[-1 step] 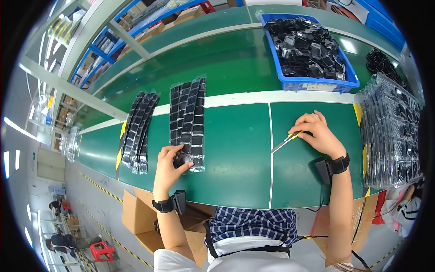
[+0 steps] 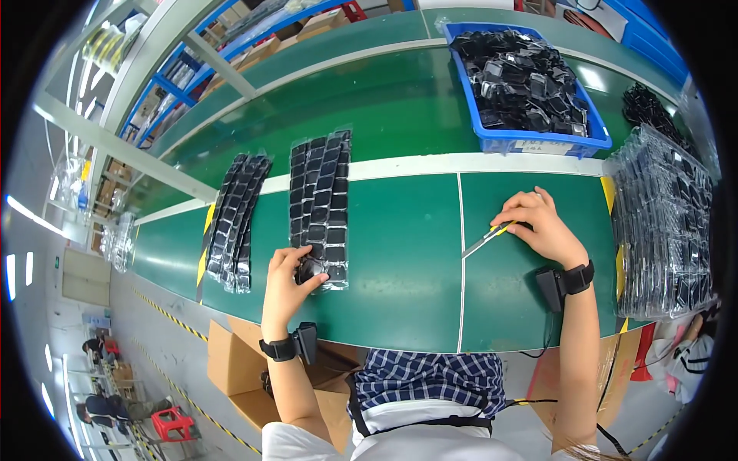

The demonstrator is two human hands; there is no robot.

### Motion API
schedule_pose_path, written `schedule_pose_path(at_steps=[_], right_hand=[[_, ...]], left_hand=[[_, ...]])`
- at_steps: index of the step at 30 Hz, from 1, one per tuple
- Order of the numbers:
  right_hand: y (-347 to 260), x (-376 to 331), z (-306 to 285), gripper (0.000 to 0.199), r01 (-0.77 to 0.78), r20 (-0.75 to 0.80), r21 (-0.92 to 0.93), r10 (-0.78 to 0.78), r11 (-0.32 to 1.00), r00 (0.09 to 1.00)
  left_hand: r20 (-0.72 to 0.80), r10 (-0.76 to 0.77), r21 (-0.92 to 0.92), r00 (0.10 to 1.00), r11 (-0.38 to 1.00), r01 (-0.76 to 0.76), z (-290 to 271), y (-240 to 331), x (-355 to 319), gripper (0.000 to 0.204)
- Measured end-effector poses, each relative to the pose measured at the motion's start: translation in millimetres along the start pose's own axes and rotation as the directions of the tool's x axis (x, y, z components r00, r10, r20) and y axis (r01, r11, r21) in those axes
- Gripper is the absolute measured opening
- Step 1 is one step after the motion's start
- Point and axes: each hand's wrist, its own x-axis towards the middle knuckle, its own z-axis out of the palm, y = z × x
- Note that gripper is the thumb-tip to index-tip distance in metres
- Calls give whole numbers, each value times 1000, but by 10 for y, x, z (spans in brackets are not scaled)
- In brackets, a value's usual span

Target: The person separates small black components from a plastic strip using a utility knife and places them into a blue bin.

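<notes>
My left hand (image 2: 288, 283) rests on the near end of a stack of clear plastic strips (image 2: 329, 200) set with black square pieces. Its thumb and fingers close around a dark, glossy piece there. Over the right half of the green table, my right hand (image 2: 542, 227) grips a utility knife (image 2: 488, 236) with a yellow and dark handle. The knife's thin grey end points left and down, near the white seam. A second stack of such strips (image 2: 234, 223) lies to the left, apart from my hand.
A blue bin (image 2: 484, 137) heaped with black pieces stands at the back right. Tall stacked clear trays (image 2: 665, 230) border the right side. A white ledge (image 2: 400, 165) crosses behind the green table (image 2: 400, 253). An open cardboard box (image 2: 234, 361) sits below the front edge.
</notes>
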Motion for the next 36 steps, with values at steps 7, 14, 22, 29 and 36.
schedule_pose_path(at_steps=[7,14,22,29,36], right_hand=[[-7,29,2,24,30,11,-1,-30,1000,999],[12,9,14,23,35,-18,-9,-35,999,999],[-17,22,31,25,27,-89,-66,-33,997,996],[191,-1,-34,27,-52,-290,-192,-5,980,957],[266,-13,-28,27,-193,-377,-204,105,960,920]], left_hand=[[-96,21,-32,995,999,-24,29,-50,-104,40],[-17,-59,-409,998,911,47,38,-83,-40,22],[-192,209,-552,959,785,-281,245,554,604,12],[-134,560,-488,818,681,-546,973,1483,780,15],[40,834,-463,551,504,-729,1385,1530,598,17]])
